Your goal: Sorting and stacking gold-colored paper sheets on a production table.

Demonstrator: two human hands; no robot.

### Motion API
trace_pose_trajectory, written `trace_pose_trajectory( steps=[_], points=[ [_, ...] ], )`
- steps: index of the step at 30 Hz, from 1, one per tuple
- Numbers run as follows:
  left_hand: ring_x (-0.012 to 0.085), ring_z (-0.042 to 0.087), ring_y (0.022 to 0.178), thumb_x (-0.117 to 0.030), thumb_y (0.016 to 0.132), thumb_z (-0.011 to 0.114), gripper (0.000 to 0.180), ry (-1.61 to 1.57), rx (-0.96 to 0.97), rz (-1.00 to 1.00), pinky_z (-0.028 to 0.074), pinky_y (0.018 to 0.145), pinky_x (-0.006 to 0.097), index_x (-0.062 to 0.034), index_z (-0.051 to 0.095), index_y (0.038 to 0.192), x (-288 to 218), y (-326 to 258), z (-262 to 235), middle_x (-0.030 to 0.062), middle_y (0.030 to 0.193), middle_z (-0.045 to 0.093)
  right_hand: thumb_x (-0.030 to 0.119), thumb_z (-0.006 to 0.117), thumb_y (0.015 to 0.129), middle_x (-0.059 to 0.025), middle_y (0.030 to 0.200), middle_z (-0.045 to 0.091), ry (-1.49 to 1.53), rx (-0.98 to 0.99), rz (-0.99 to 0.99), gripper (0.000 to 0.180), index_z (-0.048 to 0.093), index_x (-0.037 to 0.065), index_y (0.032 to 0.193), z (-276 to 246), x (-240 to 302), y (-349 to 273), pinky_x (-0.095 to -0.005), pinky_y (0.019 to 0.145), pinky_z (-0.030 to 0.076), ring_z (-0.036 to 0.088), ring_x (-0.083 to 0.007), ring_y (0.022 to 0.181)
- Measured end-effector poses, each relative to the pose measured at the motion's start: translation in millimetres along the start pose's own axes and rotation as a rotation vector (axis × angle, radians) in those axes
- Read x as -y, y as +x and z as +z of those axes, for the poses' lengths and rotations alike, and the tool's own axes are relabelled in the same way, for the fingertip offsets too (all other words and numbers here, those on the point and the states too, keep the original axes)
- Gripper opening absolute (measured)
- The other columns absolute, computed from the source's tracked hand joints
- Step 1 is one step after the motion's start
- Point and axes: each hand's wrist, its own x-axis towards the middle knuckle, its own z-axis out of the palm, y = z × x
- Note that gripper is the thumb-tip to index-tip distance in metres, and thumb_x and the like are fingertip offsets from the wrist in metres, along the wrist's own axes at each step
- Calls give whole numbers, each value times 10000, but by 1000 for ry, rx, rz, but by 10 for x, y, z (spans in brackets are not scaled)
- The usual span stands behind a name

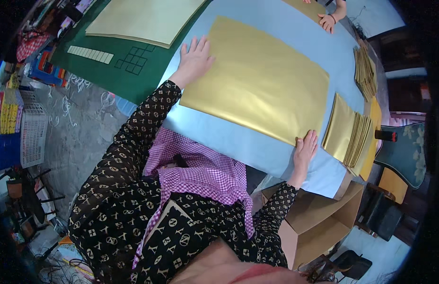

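Note:
A large sheet of gold paper [257,80] lies flat on the light blue table cover [205,124]. My left hand [196,57] rests on its left edge, fingers stretched out and pointing away from me. At the near right corner, my right hand [305,150] touches the sheet's edge with the fingers extended. Neither hand grips anything. Whether the gold paper is one sheet or several stacked ones I cannot tell. Right of my right hand stand folded gold paper pieces [349,137] in a row.
A green mat [101,71] at the left bears large cream sheets [144,19]. More folded gold pieces [365,73] lie at the far right. Another person's hand [327,22] rests at the far edge. An open cardboard box [323,227] stands below the table's right side.

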Motion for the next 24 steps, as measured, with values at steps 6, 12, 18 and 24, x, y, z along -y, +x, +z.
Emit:
trace_pose_trajectory(
  steps=[6,12,18,24],
  points=[
    [364,304,1349,-349,921,495,560,-2,-60,46,231,1041,607,-7,390,1351,5,-1,53,171,1448,355,404,291,981,-133,1543,221,67,23,50,588,258,89,1476,-16,-31,19,-452,1151,69,141,-308,1438],
    [367,298,1351,-343,924,490,558,18,-24,24,232,1044,592,-4,374,1353,27,10,56,179,1446,354,402,326,983,-144,1540,211,135,27,-21,593,236,86,1477,-221,174,248,-493,1143,84,168,-318,1429],
    [362,289,1354,-334,930,482,547,27,-20,44,229,1045,590,-9,369,1356,-36,-8,7,171,1466,327,356,380,962,-175,1483,298,144,4,-247,550,323,32,1403,-251,787,844,-542,1116,137,216,-333,1403],
    [357,271,1375,-318,926,486,551,40,8,28,195,1077,582,-38,358,1383,-7,3,97,156,1483,321,373,391,953,-172,1480,307,119,84,-254,552,343,37,1389,-103,1229,1408,-558,1101,167,237,-333,1393]
  ],
)
